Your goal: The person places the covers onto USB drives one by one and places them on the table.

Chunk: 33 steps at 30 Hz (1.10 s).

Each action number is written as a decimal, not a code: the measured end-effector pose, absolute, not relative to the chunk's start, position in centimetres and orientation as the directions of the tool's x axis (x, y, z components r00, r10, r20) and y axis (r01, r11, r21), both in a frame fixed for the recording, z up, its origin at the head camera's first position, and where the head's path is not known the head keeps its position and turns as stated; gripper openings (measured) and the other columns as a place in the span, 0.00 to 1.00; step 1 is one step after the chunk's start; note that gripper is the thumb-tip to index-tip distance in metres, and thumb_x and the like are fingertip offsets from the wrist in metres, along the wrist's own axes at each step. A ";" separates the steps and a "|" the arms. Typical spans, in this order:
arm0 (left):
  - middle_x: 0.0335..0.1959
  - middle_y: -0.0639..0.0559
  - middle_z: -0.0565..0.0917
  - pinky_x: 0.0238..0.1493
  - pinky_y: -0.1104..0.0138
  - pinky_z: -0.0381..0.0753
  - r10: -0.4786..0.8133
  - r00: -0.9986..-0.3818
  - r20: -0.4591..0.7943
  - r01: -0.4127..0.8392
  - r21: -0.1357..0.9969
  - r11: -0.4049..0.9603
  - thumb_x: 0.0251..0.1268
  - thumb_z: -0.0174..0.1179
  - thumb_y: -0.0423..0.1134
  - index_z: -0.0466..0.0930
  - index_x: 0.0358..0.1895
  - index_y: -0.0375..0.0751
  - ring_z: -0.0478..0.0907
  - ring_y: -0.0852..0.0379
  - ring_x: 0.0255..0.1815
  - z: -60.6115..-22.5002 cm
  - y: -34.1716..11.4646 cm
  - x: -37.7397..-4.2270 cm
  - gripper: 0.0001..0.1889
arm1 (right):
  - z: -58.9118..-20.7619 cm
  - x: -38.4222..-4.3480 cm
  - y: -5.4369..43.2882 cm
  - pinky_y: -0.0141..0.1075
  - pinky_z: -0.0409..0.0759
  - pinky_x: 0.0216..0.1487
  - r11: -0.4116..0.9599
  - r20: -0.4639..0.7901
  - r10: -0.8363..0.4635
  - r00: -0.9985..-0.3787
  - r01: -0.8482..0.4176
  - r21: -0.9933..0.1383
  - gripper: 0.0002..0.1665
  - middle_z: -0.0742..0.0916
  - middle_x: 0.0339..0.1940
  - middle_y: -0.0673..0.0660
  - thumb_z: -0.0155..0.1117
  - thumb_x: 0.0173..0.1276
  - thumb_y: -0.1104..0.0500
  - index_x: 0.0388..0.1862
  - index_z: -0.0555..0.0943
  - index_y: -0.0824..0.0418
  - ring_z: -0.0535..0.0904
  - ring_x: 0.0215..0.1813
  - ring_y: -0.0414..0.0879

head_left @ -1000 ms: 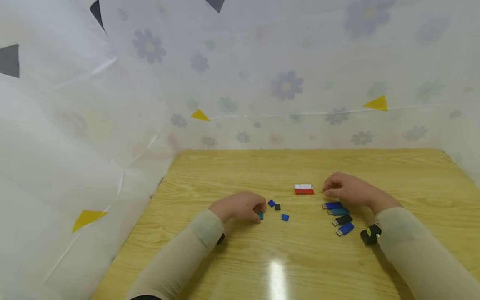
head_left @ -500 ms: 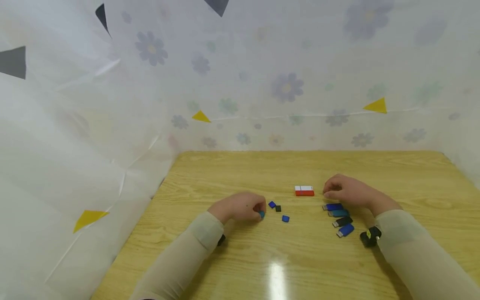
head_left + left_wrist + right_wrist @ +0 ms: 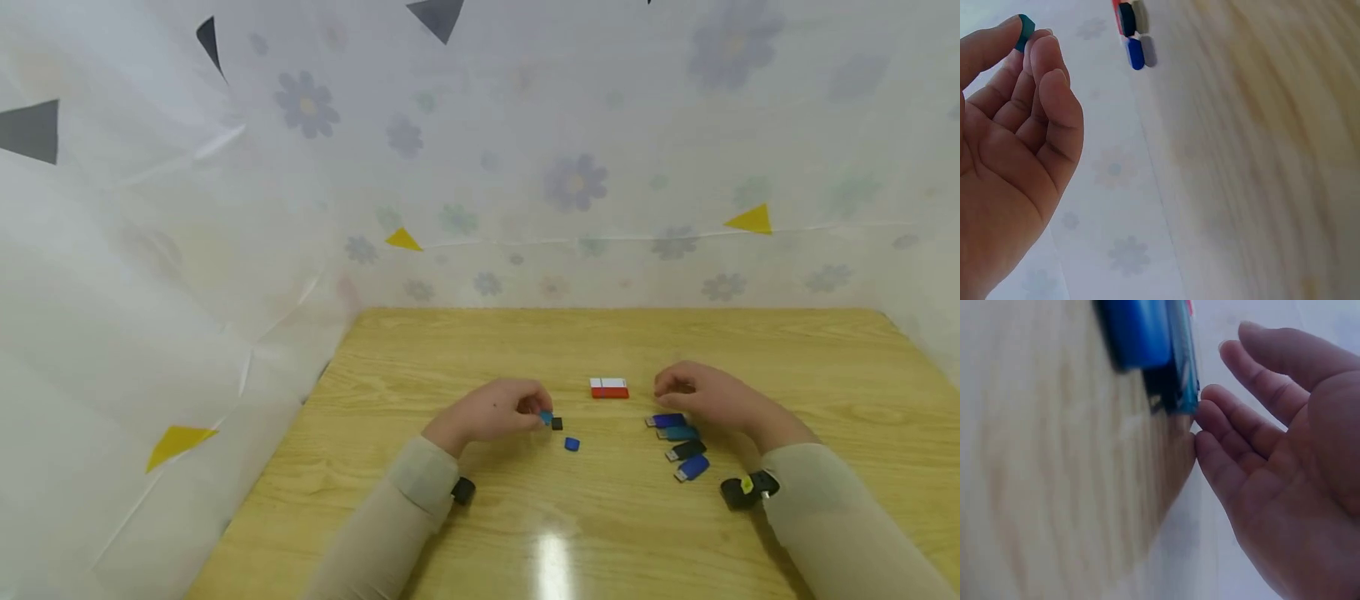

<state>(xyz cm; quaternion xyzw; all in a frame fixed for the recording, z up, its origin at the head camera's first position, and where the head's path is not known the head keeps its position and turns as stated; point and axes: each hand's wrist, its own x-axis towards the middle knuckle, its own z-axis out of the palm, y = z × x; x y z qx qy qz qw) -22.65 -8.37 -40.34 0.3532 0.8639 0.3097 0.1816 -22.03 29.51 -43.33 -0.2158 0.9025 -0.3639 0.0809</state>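
Observation:
Between thumb and fingertips, my left hand (image 3: 497, 408) pinches a small teal USB stick cap (image 3: 1025, 32). In the head view this cap is right beside a black cap (image 3: 557, 423) on the table. A blue cap (image 3: 572, 444) lies a little nearer; a darker blue one is hidden by the hand. On the right, my right hand (image 3: 708, 396) is held loosely curved with nothing in it. Below its fingers lie uncapped USB sticks in a slanting column: dark blue (image 3: 667, 422), teal (image 3: 678, 433), black (image 3: 686, 451) and blue (image 3: 692, 468).
A white and red item (image 3: 609, 388), shaped like USB sticks, lies farther back between the hands. The wooden table (image 3: 480, 342) ends at a flower-patterned sheet (image 3: 517, 167) behind and at the left. Black wrist cameras (image 3: 738, 493) hang under both wrists.
Holding the teal cap, my left hand has moved right and slightly back, toward the black cap, and now covers the dark blue cap. The right hand is nearly still; the view tilted slightly upward.

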 end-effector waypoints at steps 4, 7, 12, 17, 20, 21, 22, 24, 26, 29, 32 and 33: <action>0.41 0.64 0.81 0.44 0.68 0.79 0.724 -0.686 -0.073 0.489 0.692 0.532 0.74 0.63 0.44 0.81 0.51 0.54 0.78 0.64 0.41 -40.1 -7.9 -22.4 0.07 | -43.6 -20.7 30.7 0.45 0.77 0.57 0.651 0.027 -0.424 -0.905 -0.325 -0.686 0.10 0.82 0.59 0.58 0.63 0.77 0.56 0.52 0.81 0.58 0.78 0.57 0.50; 0.41 0.63 0.82 0.44 0.68 0.79 0.730 -0.680 -0.069 0.489 0.700 0.521 0.73 0.63 0.43 0.81 0.51 0.54 0.78 0.64 0.41 -40.0 -7.9 -22.3 0.07 | -43.4 -19.7 31.3 0.38 0.77 0.57 0.646 0.047 -0.427 -0.903 -0.341 -0.683 0.08 0.81 0.60 0.60 0.64 0.76 0.59 0.51 0.81 0.57 0.78 0.59 0.50; 0.40 0.62 0.82 0.42 0.66 0.80 0.724 -0.685 -0.080 0.448 0.736 0.507 0.74 0.63 0.43 0.80 0.51 0.54 0.79 0.63 0.41 -39.9 -7.8 -22.3 0.07 | -43.1 -18.7 31.7 0.36 0.78 0.53 0.651 0.059 -0.432 -0.900 -0.356 -0.670 0.07 0.80 0.62 0.65 0.65 0.74 0.61 0.49 0.81 0.57 0.77 0.61 0.58; 0.39 0.61 0.83 0.40 0.66 0.80 0.726 -0.683 -0.076 0.434 0.758 0.487 0.74 0.63 0.43 0.80 0.50 0.54 0.79 0.61 0.39 -40.0 -7.6 -22.1 0.06 | -43.3 -18.2 32.3 0.37 0.78 0.47 0.701 0.025 -0.421 -0.907 -0.343 -0.625 0.09 0.83 0.51 0.55 0.68 0.71 0.61 0.49 0.82 0.57 0.80 0.50 0.45; 0.39 0.61 0.83 0.40 0.66 0.80 0.729 -0.680 -0.075 0.430 0.765 0.480 0.74 0.62 0.43 0.80 0.50 0.54 0.79 0.61 0.39 -40.0 -7.6 -21.9 0.06 | -43.2 -18.0 32.4 0.35 0.78 0.46 0.701 -0.009 -0.434 -0.901 -0.331 -0.631 0.11 0.83 0.48 0.50 0.68 0.70 0.61 0.49 0.82 0.57 0.78 0.46 0.38; 0.40 0.60 0.83 0.40 0.66 0.80 0.730 -0.680 -0.073 0.432 0.764 0.479 0.74 0.62 0.42 0.80 0.50 0.54 0.79 0.61 0.39 -40.0 -7.7 -21.9 0.06 | -43.1 -18.0 32.3 0.35 0.77 0.46 0.698 -0.018 -0.444 -0.896 -0.334 -0.633 0.11 0.83 0.48 0.50 0.68 0.70 0.60 0.50 0.82 0.56 0.77 0.46 0.37; 0.40 0.60 0.83 0.40 0.66 0.80 0.730 -0.680 -0.072 0.432 0.765 0.478 0.74 0.62 0.42 0.80 0.50 0.54 0.79 0.61 0.40 -39.9 -7.7 -21.8 0.06 | -43.0 -17.9 32.2 0.35 0.77 0.45 0.695 -0.025 -0.452 -0.892 -0.335 -0.636 0.11 0.83 0.47 0.49 0.68 0.70 0.60 0.50 0.82 0.56 0.77 0.45 0.37; 0.40 0.60 0.83 0.40 0.66 0.80 0.731 -0.680 -0.068 0.434 0.766 0.474 0.74 0.62 0.42 0.80 0.50 0.54 0.79 0.61 0.40 -39.8 -7.7 -21.7 0.06 | -42.9 -17.9 32.0 0.35 0.76 0.44 0.683 -0.030 -0.472 -0.881 -0.344 -0.645 0.11 0.82 0.46 0.49 0.68 0.70 0.60 0.49 0.81 0.56 0.75 0.44 0.38; 0.40 0.59 0.83 0.40 0.66 0.80 0.733 -0.677 -0.067 0.431 0.771 0.469 0.75 0.62 0.42 0.80 0.50 0.54 0.79 0.60 0.39 -39.7 -7.8 -21.6 0.06 | -42.7 -17.9 31.6 0.35 0.75 0.43 0.670 -0.028 -0.496 -0.868 -0.362 -0.648 0.10 0.81 0.44 0.50 0.67 0.69 0.61 0.49 0.81 0.56 0.74 0.42 0.40; 0.39 0.59 0.83 0.39 0.66 0.79 0.736 -0.673 -0.071 0.424 0.778 0.463 0.74 0.62 0.43 0.80 0.50 0.54 0.79 0.60 0.38 -39.6 -7.7 -21.5 0.06 | -42.8 -17.8 31.2 0.35 0.73 0.41 0.657 -0.021 -0.517 -0.856 -0.381 -0.650 0.10 0.79 0.42 0.51 0.68 0.68 0.62 0.46 0.81 0.57 0.71 0.40 0.41; 0.39 0.59 0.83 0.39 0.66 0.79 0.737 -0.672 -0.075 0.421 0.780 0.463 0.74 0.62 0.43 0.80 0.49 0.54 0.79 0.60 0.38 -39.7 -7.8 -21.3 0.06 | -42.9 -17.8 30.9 0.35 0.73 0.42 0.655 -0.015 -0.528 -0.849 -0.396 -0.644 0.10 0.79 0.42 0.51 0.69 0.66 0.64 0.45 0.81 0.57 0.70 0.41 0.42; 0.39 0.59 0.83 0.39 0.66 0.80 0.737 -0.672 -0.073 0.423 0.779 0.463 0.74 0.62 0.43 0.80 0.49 0.54 0.79 0.60 0.38 -39.7 -7.9 -21.3 0.06 | -42.9 -17.8 30.8 0.35 0.72 0.42 0.656 -0.017 -0.527 -0.850 -0.395 -0.643 0.11 0.79 0.42 0.51 0.69 0.65 0.64 0.45 0.80 0.57 0.70 0.41 0.42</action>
